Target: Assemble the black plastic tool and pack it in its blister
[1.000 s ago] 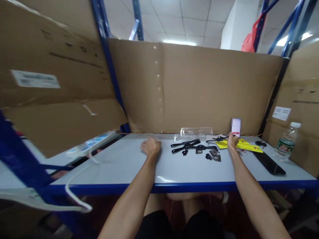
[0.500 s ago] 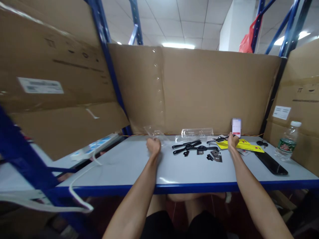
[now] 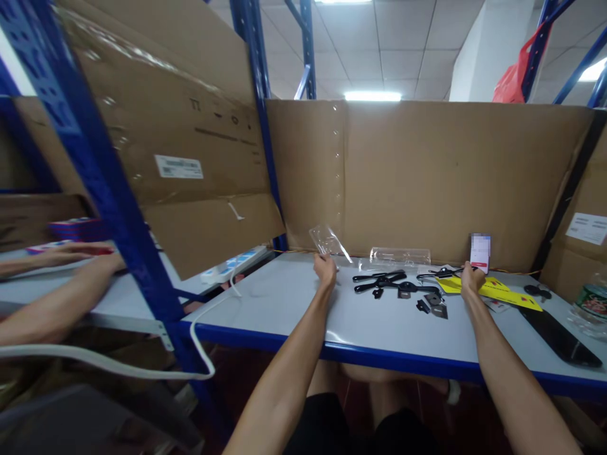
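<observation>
My left hand [image 3: 325,268] is closed on a clear plastic blister shell [image 3: 327,240], which it holds up above the table near the back board. My right hand [image 3: 472,278] is closed around one end of a black spokeshave [image 3: 441,273], by the yellow cards [image 3: 502,294]. Between my hands lie more black spokeshaves [image 3: 379,280], partly crossing one another. In front of them are loose flat grey blades [image 3: 439,306] and small black cap pieces [image 3: 377,294]. A second clear plastic shell [image 3: 401,256] rests behind the tools.
A lit phone [image 3: 480,249] stands upright behind my right hand. To the right are a dark flat slab [image 3: 562,335], small black round parts [image 3: 538,291] and a plastic bottle [image 3: 590,303]. A power strip [image 3: 234,264] and white cable lie left. Another person's arms [image 3: 52,303] show beyond the post.
The view has swung left, so the table appears further right and another person's arms have come into view. The plastic shell in my left hand is raised and tilted more. My right hand keeps its hold.
</observation>
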The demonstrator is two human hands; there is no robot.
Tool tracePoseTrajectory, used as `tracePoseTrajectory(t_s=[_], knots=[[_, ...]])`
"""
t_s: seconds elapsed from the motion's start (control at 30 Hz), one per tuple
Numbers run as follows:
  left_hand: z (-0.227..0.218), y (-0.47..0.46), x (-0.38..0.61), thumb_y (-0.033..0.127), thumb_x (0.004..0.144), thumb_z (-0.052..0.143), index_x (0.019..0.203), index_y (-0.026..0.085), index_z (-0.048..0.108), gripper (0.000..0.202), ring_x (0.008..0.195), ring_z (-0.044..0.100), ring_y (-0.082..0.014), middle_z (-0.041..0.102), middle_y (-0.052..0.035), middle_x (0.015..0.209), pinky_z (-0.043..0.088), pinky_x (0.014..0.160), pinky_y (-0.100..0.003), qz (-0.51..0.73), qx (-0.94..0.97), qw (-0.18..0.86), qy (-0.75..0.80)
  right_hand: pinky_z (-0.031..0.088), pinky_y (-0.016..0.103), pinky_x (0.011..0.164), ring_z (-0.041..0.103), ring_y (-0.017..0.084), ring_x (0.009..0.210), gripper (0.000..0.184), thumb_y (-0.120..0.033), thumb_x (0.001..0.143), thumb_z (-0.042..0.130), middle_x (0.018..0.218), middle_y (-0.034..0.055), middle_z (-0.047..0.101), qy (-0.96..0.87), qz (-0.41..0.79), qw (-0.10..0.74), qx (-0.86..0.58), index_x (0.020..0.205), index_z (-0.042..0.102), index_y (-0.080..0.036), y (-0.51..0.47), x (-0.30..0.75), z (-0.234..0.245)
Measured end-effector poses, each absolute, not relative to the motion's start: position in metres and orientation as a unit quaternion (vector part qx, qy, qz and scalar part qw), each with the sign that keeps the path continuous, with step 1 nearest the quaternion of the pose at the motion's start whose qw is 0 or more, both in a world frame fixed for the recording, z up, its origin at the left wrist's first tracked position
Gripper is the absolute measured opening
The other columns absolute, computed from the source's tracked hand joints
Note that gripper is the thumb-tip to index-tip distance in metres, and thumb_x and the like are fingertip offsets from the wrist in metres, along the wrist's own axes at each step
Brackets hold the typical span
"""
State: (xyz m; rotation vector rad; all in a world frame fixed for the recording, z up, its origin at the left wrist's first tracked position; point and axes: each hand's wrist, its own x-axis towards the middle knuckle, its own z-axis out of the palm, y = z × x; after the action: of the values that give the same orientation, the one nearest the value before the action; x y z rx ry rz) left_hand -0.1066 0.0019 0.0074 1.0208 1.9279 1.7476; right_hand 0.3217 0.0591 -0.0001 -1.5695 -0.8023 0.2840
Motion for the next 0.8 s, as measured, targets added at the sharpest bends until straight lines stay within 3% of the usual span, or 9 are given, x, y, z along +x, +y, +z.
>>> tracePoseTrajectory(t_s=[0.17,0.3,0.53,0.8], knots=[[0.006,0.009,-0.104,0.025,0.097,0.040,0.108,0.017,0.061,0.024,0.077,0.063,-0.0188,0.067,-0.0065,0.082,0.047,0.069,-0.028,0.615,0.318,0.114,0.712,0.053,0.036,0.082,0.069,0.034,0.099,0.036,-0.034,0.089,0.059,0.103,0.0244,0.073,-0.320,0.137,0.570,-0.744,0.104,0.074,-0.006,0.059,0.321,0.002],[0.004,0.011,-0.105,0.030,0.096,0.047,0.098,0.018,0.065,0.022,0.093,0.065,-0.0235,0.071,-0.0112,0.092,0.047,0.082,-0.032,0.590,0.309,0.095,0.740,0.054,0.036,0.085,0.068,0.034,0.107,0.043,-0.036,0.094,0.056,0.110,0.0278,0.071,-0.333,0.134,0.517,-0.777,0.116,0.070,-0.002,0.055,0.321,0.004],[-0.005,0.011,-0.110,0.030,0.089,0.057,0.101,0.013,0.068,0.023,0.106,0.067,-0.0326,0.071,-0.0221,0.109,0.048,0.087,-0.040,0.538,0.295,0.119,0.780,0.053,0.040,0.086,0.067,0.037,0.110,0.035,-0.031,0.089,0.061,0.115,0.0266,0.069,-0.412,0.107,0.407,-0.808,0.112,0.074,-0.008,0.039,0.319,0.001],[-0.010,0.005,-0.110,0.026,0.082,0.060,0.111,0.013,0.065,0.033,0.108,0.067,-0.0334,0.070,-0.0234,0.114,0.051,0.086,-0.040,0.507,0.316,0.118,0.793,0.051,0.035,0.080,0.069,0.032,0.101,0.026,-0.025,0.087,0.065,0.113,0.0258,0.067,-0.471,0.053,0.344,-0.811,0.102,0.077,-0.008,0.013,0.308,0.012]])
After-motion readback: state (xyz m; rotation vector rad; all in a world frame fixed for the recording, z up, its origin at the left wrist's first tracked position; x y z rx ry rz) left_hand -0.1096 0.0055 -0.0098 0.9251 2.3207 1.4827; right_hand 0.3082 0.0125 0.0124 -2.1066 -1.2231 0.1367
